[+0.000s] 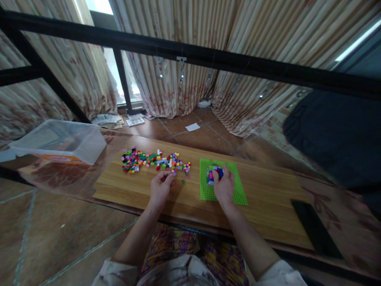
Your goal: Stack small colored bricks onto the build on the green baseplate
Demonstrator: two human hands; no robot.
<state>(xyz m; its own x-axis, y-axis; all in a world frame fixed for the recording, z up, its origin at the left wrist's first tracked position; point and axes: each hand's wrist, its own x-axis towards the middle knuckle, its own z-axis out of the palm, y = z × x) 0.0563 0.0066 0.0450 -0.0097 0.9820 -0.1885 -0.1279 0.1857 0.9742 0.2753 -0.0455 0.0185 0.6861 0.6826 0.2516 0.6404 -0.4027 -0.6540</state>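
Note:
A bright green studded baseplate (205, 193) lies on the wooden board, bearing a small square structure of toy bricks (210, 180) in blue, pink and other colours. My right hand (225, 186) is over this structure, thumb on its near left part and fingers curled round its right side, hiding much of it. To the left, my left hand (160, 187) is closed in a pinch at the near edge of a pile of loose toy bricks (137, 159). What sits between its fingertips is too small to make out. A single dark green brick (183, 181) lies right of this hand.
A clear plastic bin (89, 139) stands at the left end of the wooden board (268, 198). A flat black object (317, 228) lies at the right end. Beyond the board, a dark metal bar (208, 55) crosses in front of striped curtains (190, 24). Papers (108, 119) lie at the far left.

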